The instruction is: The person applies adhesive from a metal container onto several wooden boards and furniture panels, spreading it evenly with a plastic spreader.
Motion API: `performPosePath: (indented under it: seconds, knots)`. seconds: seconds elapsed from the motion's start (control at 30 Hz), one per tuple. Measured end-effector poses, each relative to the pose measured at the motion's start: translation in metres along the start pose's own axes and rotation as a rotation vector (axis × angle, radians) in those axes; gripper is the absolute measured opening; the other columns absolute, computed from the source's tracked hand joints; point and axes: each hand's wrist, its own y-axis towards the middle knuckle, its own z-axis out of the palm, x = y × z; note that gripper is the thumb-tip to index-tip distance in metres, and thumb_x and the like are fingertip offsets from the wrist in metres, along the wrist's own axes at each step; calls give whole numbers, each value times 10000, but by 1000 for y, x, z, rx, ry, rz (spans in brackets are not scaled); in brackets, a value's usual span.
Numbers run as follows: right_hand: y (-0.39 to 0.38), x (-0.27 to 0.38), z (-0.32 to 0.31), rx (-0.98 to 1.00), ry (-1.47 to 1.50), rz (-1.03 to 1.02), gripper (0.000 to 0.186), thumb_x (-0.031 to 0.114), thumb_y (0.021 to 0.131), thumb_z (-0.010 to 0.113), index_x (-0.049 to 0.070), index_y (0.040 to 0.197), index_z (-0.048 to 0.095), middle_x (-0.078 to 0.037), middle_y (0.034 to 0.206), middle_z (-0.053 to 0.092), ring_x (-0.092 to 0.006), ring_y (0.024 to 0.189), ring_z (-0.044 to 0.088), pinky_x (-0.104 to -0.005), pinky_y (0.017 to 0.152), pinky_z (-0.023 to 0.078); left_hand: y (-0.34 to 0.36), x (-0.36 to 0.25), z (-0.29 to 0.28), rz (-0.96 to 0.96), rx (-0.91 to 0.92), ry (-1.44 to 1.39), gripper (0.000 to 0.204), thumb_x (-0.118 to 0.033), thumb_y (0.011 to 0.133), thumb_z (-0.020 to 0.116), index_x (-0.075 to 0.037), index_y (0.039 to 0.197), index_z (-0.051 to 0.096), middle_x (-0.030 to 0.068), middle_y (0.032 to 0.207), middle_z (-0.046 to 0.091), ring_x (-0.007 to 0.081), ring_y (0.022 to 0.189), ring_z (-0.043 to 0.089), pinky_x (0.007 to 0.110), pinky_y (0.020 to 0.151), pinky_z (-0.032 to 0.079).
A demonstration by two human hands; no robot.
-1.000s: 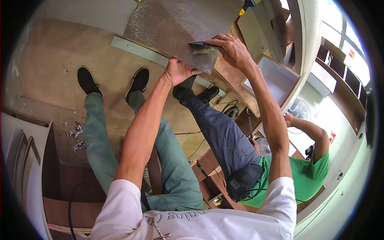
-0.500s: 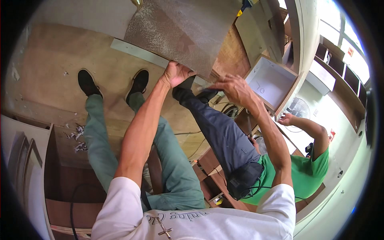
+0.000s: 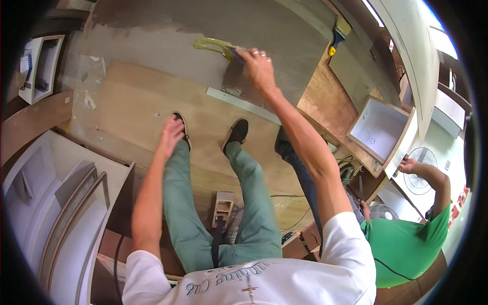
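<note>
My right hand (image 3: 260, 71) reaches over a large grey-brown panel (image 3: 173, 53). Its fingers pinch a small bluish flat spreader (image 3: 235, 51), mostly hidden by the fingers. The spreader touches a glossy yellow-green strip (image 3: 211, 44) that looks like thick glue on the panel. Darker brown smears show on the surface below that hand and near the far edge. My left hand (image 3: 173, 136) hangs open and slightly blurred above my shoe, with nothing in it. A pale strip (image 3: 241, 104) runs along the panel's near edge.
A paintbrush (image 3: 339, 36) lies at the panel's right end. Beyond stands a white-bottomed drawer box (image 3: 378, 128). At right, a person in a green shirt (image 3: 406, 249) holds one arm up by a fan (image 3: 421, 170). A white cabinet carcass (image 3: 56, 203) is at left.
My right hand has moved far and left, bringing the spreader to the yellow-green strip. My left hand has left the panel's near edge and dropped back. The view has shifted leftward.
</note>
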Motion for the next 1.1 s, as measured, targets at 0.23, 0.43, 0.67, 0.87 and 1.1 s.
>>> performPosePath:
  seconds: [0.23,0.43,0.67,0.87,1.1]
  knots:
    - [16,34,25,151,-57,81,451,52,953,565,244,1330,725,-118,1210,680,-334,1128,650,-507,927,535,13,-181,-92,206,-95,237,763,-471,1039,619,-134,1651,314,167,1620,455,335,1509,443,527,1248,325]
    - [53,4,33,-26,-126,232,486,56,914,594,229,1353,709,-105,1214,693,-354,1086,660,-504,860,566,92,-206,-59,57,32,341,727,-371,1060,635,-67,1633,306,183,1547,519,344,1449,517,490,1211,403]
    - [-5,80,61,30,-142,312,460,45,941,588,232,1341,715,-67,1220,690,-332,1078,663,-493,866,554,134,-226,-25,99,35,-70,441,-289,1036,715,-24,1292,474,187,1304,586,348,1296,617,486,1127,525]
    - [-55,132,61,134,-40,230,471,22,929,583,208,1340,715,-70,1240,694,-341,1096,646,-494,903,539,154,-228,-29,118,-50,-17,317,-257,1067,668,-29,1162,469,143,1157,591,326,1144,690,472,1045,591]
    - [51,140,39,43,93,242,564,-61,891,553,192,1374,696,-112,1229,690,-358,1128,638,-479,959,527,137,-239,-33,123,-59,49,369,-305,1049,706,-34,1176,490,143,1159,614,306,1150,694,444,1043,590]
